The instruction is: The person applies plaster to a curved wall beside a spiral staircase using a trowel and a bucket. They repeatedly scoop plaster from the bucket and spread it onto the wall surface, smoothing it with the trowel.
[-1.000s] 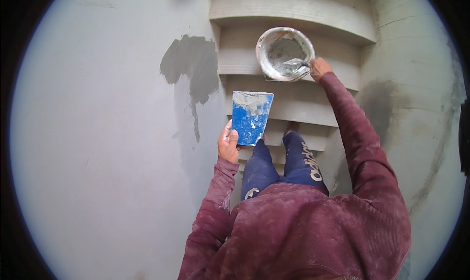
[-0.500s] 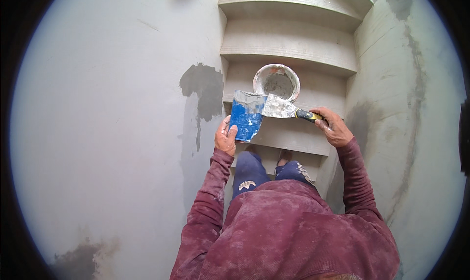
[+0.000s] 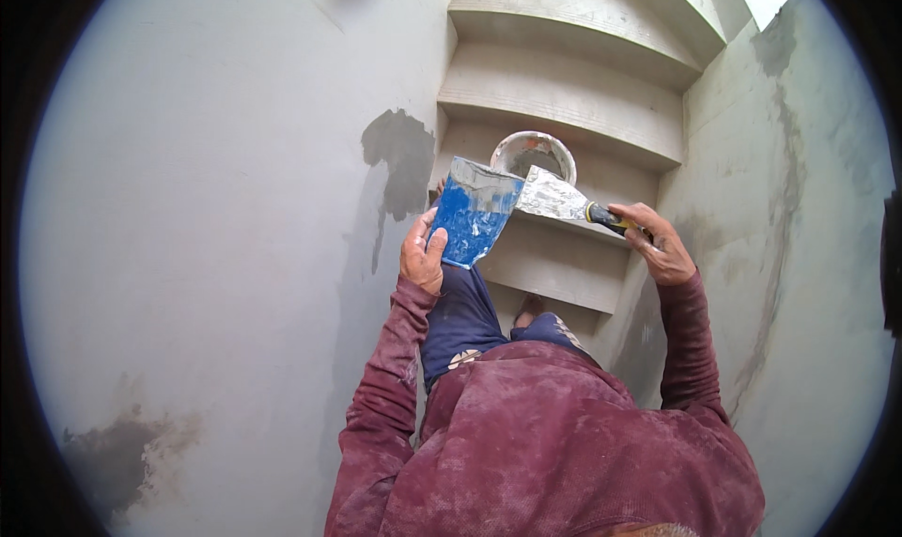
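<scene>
My left hand (image 3: 424, 252) grips a blue plastic spreader (image 3: 467, 219) by its lower left side, thumb on the face. Grey filler coats the spreader's upper edge. In my right hand (image 3: 660, 246) is a putty knife (image 3: 554, 196) with a black and yellow handle. Its wide blade, smeared with whitish filler, points left and lies close to the spreader's right edge; whether they touch I cannot tell. Just beyond both tools a round bucket (image 3: 535, 152) with a crusted rim stands on a step, its lower front hidden by the tools.
Narrow curved stairs (image 3: 564, 77) rise ahead of me. A pale wall (image 3: 235, 208) with a damp grey filler patch (image 3: 402, 161) runs along the left. Another wall (image 3: 827, 189), streaked with grey, closes the right side. My legs (image 3: 460, 321) are on the lower steps.
My left leg has moved up and forward toward a higher step. The spreader and putty knife have drawn slightly apart and tilted, and the view has turned a little.
</scene>
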Available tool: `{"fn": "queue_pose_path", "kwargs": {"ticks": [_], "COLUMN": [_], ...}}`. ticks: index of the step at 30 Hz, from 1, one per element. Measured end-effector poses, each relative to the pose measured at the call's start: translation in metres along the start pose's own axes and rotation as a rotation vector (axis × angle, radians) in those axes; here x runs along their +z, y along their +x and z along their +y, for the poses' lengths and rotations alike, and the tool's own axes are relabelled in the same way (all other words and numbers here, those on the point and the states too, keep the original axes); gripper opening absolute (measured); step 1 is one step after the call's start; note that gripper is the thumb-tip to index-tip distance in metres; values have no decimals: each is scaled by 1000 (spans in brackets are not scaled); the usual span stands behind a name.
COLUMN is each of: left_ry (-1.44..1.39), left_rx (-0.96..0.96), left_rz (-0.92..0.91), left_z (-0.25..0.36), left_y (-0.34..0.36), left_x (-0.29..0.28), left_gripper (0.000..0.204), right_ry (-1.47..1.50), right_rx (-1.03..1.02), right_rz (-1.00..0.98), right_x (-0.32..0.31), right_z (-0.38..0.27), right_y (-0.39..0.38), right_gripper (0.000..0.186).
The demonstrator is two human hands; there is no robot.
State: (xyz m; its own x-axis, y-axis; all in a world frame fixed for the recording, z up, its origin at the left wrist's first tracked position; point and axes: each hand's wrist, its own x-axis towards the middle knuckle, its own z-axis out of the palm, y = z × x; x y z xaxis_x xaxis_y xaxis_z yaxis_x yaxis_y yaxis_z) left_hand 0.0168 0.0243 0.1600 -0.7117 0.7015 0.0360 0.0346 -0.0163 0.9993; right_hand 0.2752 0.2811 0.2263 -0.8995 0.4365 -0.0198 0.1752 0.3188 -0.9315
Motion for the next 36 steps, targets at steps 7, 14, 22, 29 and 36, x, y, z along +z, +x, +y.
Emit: {"fn": "queue_pose_path", "kwargs": {"ticks": [7, 14, 22, 29, 36], "left_ry": [-332, -392, -684, -833, -1017], "left_rx": [-206, -197, -350, -416, -356], "left_rz": [-64, -151, -419, -540, -558], "left_z": [12, 20, 18, 31, 34], "left_y": [1, 5, 37, 45, 36], "left_x": [8, 15, -8, -2, 12], "left_gripper": [38, 42, 42, 49, 47], "right_ry": [119, -40, 689, 743, 1044], "right_rx": [-55, -40, 82, 35, -101], "right_rz": [168, 188, 194, 139, 119], "right_x": [44, 67, 48, 62, 112], "right_z": [-1, -8, -5, 3, 3], "right_y": [-5, 0, -3, 18, 25], "right_gripper": [41, 40, 57, 71, 72]}}
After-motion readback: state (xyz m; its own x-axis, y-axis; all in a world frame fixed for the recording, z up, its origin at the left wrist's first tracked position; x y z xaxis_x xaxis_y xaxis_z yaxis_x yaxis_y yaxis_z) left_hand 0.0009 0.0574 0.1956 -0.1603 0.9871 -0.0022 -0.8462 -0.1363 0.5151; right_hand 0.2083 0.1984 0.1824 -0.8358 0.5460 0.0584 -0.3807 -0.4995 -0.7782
